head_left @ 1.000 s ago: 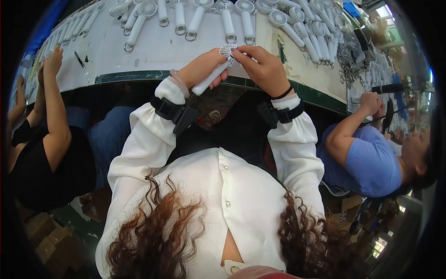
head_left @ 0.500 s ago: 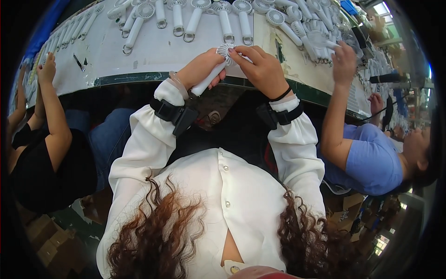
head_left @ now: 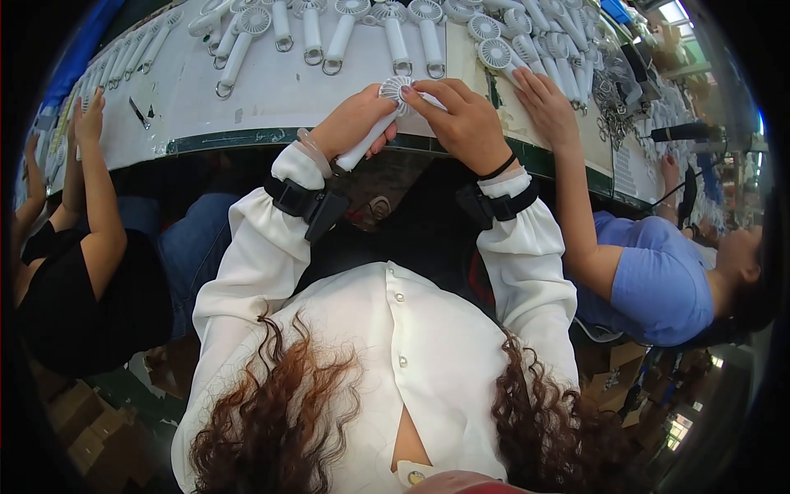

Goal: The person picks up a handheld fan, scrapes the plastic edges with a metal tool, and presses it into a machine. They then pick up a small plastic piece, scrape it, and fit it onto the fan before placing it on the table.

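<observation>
A white handheld fan slants over the table's near edge, its round grille toward the far side and its handle toward me. My left hand is closed around it just below the grille, fingers curling beneath. On the grille's right side rest the thumb and fingertips of my right hand. That hand is bent in a pinch, and a small white piece shows between its fingers; its kind I cannot make out. Part of the grille is covered by my fingers.
Several white fans with metal rings lie across the far side of the white table. More are heaped at the right, beside a co-worker's hand. Another person's hands are at the left. A thin dark tool lies on the tabletop.
At the right, the co-worker's hand has come down and left onto the table, where another fan now lies at the heap. My hands and fan have barely moved.
</observation>
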Available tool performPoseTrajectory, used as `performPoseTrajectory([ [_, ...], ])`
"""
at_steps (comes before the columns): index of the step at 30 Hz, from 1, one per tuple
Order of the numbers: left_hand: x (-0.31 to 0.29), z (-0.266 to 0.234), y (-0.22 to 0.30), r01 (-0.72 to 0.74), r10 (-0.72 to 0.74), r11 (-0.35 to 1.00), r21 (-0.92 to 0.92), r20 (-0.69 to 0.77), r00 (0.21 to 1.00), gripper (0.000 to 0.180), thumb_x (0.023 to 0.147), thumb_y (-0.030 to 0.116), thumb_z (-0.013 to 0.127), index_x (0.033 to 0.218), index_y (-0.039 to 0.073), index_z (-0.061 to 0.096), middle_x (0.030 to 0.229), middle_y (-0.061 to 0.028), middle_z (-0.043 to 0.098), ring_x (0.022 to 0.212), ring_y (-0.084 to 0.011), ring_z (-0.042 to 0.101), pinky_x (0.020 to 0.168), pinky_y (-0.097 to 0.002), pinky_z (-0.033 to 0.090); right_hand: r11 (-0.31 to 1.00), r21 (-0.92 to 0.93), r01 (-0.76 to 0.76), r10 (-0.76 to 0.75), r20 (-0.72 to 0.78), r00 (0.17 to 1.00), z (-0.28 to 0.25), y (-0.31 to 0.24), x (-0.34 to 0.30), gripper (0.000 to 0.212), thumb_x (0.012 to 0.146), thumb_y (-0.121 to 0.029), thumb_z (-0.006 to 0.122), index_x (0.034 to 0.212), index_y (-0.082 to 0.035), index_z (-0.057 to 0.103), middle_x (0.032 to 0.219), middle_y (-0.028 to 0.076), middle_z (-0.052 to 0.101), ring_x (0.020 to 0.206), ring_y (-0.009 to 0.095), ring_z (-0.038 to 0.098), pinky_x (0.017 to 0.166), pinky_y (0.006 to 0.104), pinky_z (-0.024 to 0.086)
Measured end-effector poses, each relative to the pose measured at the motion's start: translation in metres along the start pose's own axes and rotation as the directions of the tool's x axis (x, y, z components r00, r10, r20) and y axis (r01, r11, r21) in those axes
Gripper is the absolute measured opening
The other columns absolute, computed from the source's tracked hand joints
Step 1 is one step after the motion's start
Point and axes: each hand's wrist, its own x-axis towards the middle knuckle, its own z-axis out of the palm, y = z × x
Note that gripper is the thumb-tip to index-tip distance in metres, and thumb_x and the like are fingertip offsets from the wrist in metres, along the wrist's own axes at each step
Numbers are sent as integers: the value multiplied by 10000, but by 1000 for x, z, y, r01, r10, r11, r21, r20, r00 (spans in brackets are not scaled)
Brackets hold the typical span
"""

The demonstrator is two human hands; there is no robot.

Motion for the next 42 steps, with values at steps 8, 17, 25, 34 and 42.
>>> performPoseTrajectory([
  [8, 1, -4, -4, -10, 12, 1000, -29, 44, 999, 227, 984, 245, 375, 1074, 45, 435, 712, -59, 571, 474, -119, 513, 421, -256, 435, 993, 114, 17, -15, -18, 1000, 3, 7, -4, 523, 748, 35, 650, 1217, -195, 635, 1112, 36, 617, 957, 235, 616, 745, 307, 549],
  [17, 4, -6, -6, 1, 3, 999, -49, 78, 997, 238, 989, 261, 372, 1071, 48, 437, 714, -52, 571, 475, -117, 513, 421, -252, 438, 990, 144, 2, -2, 0, 1000, 5, 9, -8, 531, 764, 38, 647, 1233, -209, 624, 1122, 42, 606, 975, 244, 608, 767, 322, 548],
  [25, 3, -7, -7, -10, 13, 999, -33, 74, 997, 232, 987, 269, 374, 1040, 52, 438, 707, -54, 570, 477, -117, 517, 415, -257, 438, 993, 105, 45, -49, 40, 998, 3, 12, -5, 588, 755, 42, 642, 1276, -227, 594, 1135, 32, 596, 967, 233, 604, 742, 314, 545],
  [34, 0, -2, -2, 6, -5, 1000, -21, 55, 998, 231, 993, 284, 403, 1011, 58, 447, 697, -49, 568, 456, -115, 511, 404, -256, 434, 991, 127, 38, -43, 41, 998, 2, 11, -4, 572, 764, 47, 639, 1265, -227, 608, 1133, 39, 596, 965, 239, 605, 747, 312, 543],
  [42, 0, -1, -1, 9, -9, 1000, -13, 27, 1000, 230, 995, 284, 417, 1015, 58, 450, 693, -45, 566, 435, -114, 506, 386, -253, 424, 971, 240, -24, 15, 39, 999, 4, 11, -7, 513, 782, 46, 627, 1225, -211, 645, 1146, 63, 601, 999, 264, 608, 795, 326, 538],
])
